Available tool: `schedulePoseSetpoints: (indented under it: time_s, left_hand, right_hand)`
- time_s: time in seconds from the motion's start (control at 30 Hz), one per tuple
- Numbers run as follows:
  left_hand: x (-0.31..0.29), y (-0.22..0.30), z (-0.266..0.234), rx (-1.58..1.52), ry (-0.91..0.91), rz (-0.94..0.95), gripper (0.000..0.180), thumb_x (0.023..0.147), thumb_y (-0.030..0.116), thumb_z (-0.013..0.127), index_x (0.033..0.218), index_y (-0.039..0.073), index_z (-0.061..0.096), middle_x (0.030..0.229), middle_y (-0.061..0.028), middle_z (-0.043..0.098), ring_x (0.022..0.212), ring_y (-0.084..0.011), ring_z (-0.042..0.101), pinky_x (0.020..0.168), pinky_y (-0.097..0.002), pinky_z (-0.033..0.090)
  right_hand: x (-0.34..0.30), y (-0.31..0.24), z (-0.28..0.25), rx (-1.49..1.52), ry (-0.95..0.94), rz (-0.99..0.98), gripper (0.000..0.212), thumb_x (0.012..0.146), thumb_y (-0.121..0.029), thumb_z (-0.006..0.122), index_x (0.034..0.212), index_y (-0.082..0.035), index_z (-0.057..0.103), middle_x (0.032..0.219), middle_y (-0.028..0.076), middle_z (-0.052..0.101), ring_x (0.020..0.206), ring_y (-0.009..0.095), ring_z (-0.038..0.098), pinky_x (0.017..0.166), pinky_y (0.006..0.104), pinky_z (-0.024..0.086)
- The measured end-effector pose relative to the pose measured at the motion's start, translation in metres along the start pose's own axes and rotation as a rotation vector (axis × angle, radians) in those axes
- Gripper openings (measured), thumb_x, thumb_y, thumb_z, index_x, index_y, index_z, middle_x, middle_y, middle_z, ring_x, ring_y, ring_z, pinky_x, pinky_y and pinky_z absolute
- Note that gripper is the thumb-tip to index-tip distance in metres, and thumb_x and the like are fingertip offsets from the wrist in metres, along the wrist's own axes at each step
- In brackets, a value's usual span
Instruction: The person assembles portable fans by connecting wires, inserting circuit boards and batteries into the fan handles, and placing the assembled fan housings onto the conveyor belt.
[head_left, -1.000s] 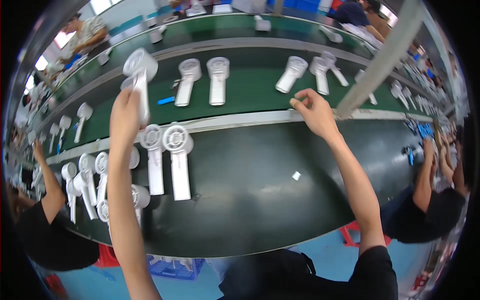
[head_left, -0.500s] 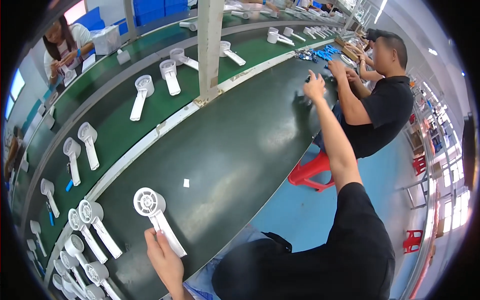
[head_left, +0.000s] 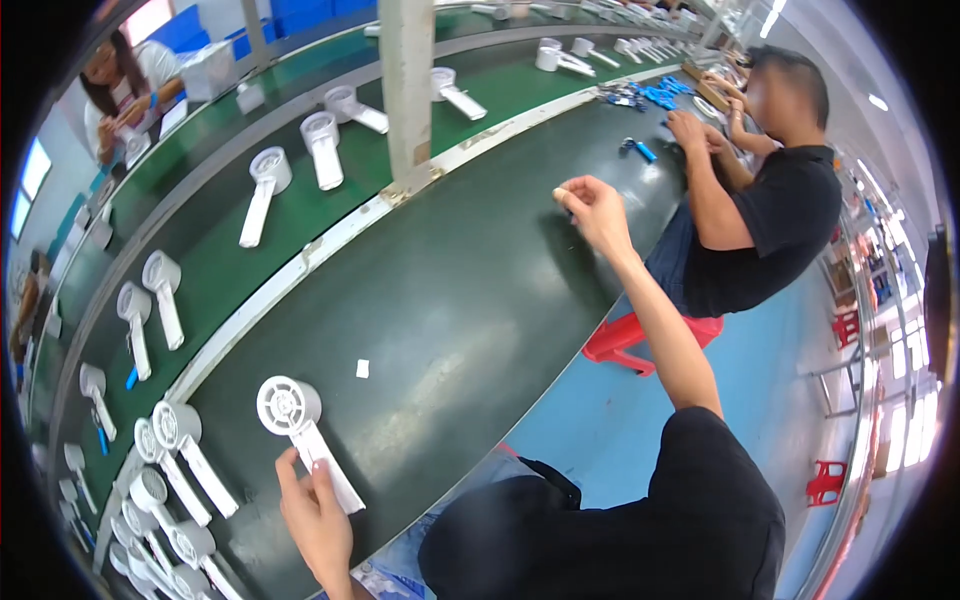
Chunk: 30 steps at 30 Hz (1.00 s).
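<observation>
A white handheld fan [head_left: 322, 455] lies on the dark green bench, its round grille head away from me. My left hand [head_left: 318, 520] is beside its handle, thumb tip against the handle's edge and index finger apart. My right hand [head_left: 597, 215] is stretched out over the bench, thumb and fingers pinched together. Something small and dark shows at its fingertips, too small to make out. Beyond that hand lies a blue cylinder with dark wires [head_left: 640, 150].
Several white fans [head_left: 180, 430] crowd the bench at near left. More stand along the green conveyor [head_left: 225, 240] behind a metal post [head_left: 408, 90]. A white paper scrap [head_left: 362, 369] lies near my fan. Blue parts [head_left: 665, 92] are piled far right, near a seated co-worker [head_left: 765, 200].
My right hand has drawn back toward me and left, its fingers closing to a pinch. The blue cylinder now shows beyond it. My left index finger has lifted from the fan's handle.
</observation>
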<state>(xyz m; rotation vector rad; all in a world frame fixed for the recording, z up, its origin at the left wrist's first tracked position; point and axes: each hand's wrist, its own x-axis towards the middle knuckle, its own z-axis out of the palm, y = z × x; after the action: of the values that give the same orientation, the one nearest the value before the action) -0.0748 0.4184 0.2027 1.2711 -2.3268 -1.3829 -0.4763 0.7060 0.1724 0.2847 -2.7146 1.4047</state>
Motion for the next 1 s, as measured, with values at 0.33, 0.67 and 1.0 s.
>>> schedulePoseSetpoints:
  time_s: [0.33,0.67,1.0]
  left_hand:
    - [-0.007,0.021,-0.008,0.198,0.381,0.756,0.025,0.079,-0.006,0.067,0.103,0.000,0.068,0.110,-0.0159,0.062,0.098,-0.0309,0.060,0.082,-0.0359,0.048]
    - [-0.005,-0.005,-0.022,-0.125,0.507,0.776,0.033,0.081,-0.008,0.071,0.114,-0.004,0.069,0.106,-0.0155,0.063,0.096,-0.0244,0.062,0.081,-0.0324,0.052]
    - [0.002,-0.022,-0.035,-0.175,0.064,0.421,0.010,0.091,0.004,0.058,0.099,0.003,0.063,0.077,-0.0078,0.064,0.063,-0.0104,0.057,0.063,-0.0282,0.046]
  right_hand:
    - [-0.169,-0.167,0.082,1.083,-0.925,0.380,0.057,0.108,-0.048,0.031,0.133,0.000,0.048,0.127,0.026,0.059,0.116,0.029,0.063,0.097,0.0362,0.054]
    - [-0.239,-0.217,0.108,0.926,-1.287,0.030,0.065,0.108,-0.047,0.030,0.155,-0.002,0.026,0.145,0.022,0.049,0.130,0.030,0.054,0.109,0.0424,0.042]
    - [-0.204,-0.181,0.150,0.304,-1.037,-0.410,0.017,0.093,0.001,0.060,0.107,0.000,0.070,0.103,0.006,0.070,0.070,0.007,0.061,0.063,0.0216,0.046]
